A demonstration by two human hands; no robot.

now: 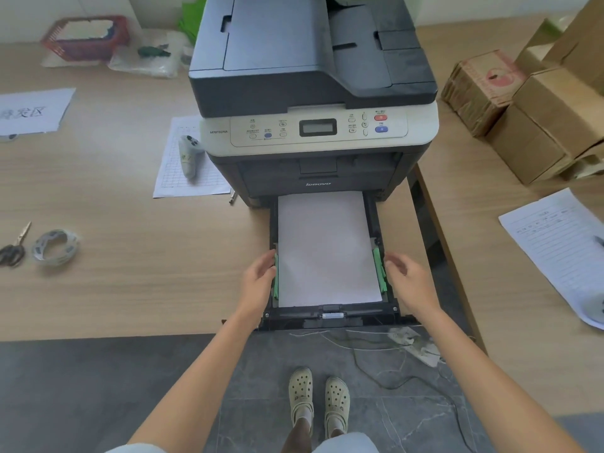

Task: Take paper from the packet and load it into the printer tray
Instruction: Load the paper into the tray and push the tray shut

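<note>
At the table's front edge, paper (327, 246) is lying flat in the pulled-out tray (330, 317); left hand (260, 277) and right hand (403, 273), loosely open, are flanking the green guides (379, 269), gripping nothing; over-squeezed guides risk buckling sheets and misfeeds.

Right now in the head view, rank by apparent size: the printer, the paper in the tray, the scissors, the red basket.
1. printer
2. paper
3. red basket, though it sits farther away
4. scissors

Head camera looks steeply down, close above the printer tray (330, 317).
</note>
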